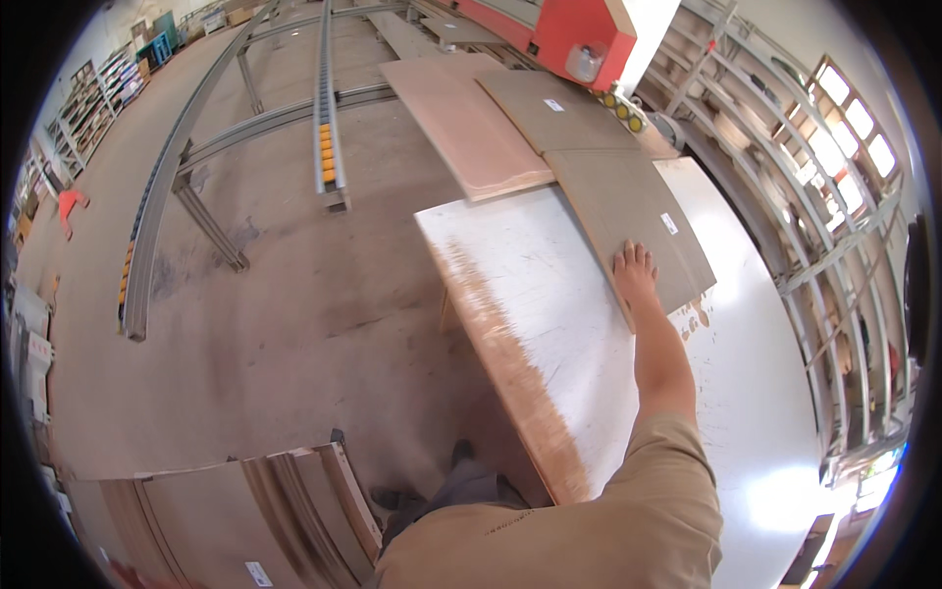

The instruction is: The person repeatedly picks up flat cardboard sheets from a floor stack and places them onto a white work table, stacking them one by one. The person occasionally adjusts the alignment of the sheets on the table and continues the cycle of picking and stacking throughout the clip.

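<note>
My right hand [636,273] rests palm down on a grey-brown panel [628,201], close to the panel's near left edge. Its fingers are stretched out and hold nothing. A small white label [669,224] is stuck on the panel beyond my fingertips. This panel lies on a worn white-topped table [530,245] and meets a second grey-brown panel [535,103], which also carries a label. Under that one, a pinkish-brown board [471,128] sticks out to the left. My left hand is out of view.
A red machine housing [586,44] stands at the far end, beside yellow-ringed rollers [624,111]. Metal conveyor rails [327,128] extend on the left. Several panels are stacked [221,525] at lower left. A metal rack [814,265] lines the right side.
</note>
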Demonstrator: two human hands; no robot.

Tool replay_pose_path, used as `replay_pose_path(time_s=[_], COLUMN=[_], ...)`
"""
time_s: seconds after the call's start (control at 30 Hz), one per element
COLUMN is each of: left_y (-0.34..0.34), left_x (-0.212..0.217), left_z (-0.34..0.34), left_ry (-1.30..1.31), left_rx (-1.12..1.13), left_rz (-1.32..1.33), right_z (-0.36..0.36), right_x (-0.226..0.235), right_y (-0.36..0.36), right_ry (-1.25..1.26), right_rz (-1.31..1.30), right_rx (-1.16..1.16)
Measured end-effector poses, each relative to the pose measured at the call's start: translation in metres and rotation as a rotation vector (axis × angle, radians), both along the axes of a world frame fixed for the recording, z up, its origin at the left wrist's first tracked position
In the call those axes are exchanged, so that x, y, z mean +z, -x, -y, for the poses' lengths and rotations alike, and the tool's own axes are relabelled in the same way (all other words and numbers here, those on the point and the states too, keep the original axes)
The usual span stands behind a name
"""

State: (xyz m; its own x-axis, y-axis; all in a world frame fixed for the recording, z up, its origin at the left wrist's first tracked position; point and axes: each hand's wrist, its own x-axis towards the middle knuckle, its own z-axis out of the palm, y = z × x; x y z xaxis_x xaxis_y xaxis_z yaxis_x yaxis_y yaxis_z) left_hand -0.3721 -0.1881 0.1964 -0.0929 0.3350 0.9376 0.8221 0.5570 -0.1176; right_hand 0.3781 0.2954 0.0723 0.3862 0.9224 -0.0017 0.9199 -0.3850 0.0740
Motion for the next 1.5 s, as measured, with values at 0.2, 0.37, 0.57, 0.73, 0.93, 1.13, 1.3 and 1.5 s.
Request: replay_pose_path(time_s=[0.2,0.37,0.57,0.73,0.93,1.13,1.3,1.5], left_y=[-0.146,-0.295,-0.432,-0.511,-0.537,-0.513,-0.501,-0.511], left_x=[0.008,-0.009,-0.081,-0.123,-0.139,-0.146,-0.125,-0.112], left_z=[-0.279,-0.465,-0.653,-0.789,-0.838,-0.828,-0.9,-0.89], left_ry=[-0.095,0.214,0.655,0.894,1.05,0.961,0.661,1.094], left_rx=[-0.807,-1.265,-1.439,-1.255,-1.298,-1.69,-1.201,-1.393], left_rz=[0.543,0.703,0.471,0.315,0.165,0.282,1.002,2.263], right_z=[0.053,0.145,0.219,0.117,-0.162,-0.192,-0.11,0.014], right_x=[-0.025,-0.012,0.005,0.036,0.012,0.013,0.03,0.029], right_y=[-0.042,-0.025,-0.015,-0.01,0.017,0.031,0.041,0.041], right_ry=[-0.273,-0.193,-0.158,-0.246,-0.614,-0.857,-1.197,-1.33], right_rz=[-0.109,-0.115,-0.157,-0.628,-1.706,-1.811,-1.697,-1.476], right_rx=[0.123,0.117,0.075,-0.16,-0.571,-0.822,-0.822,-0.837])
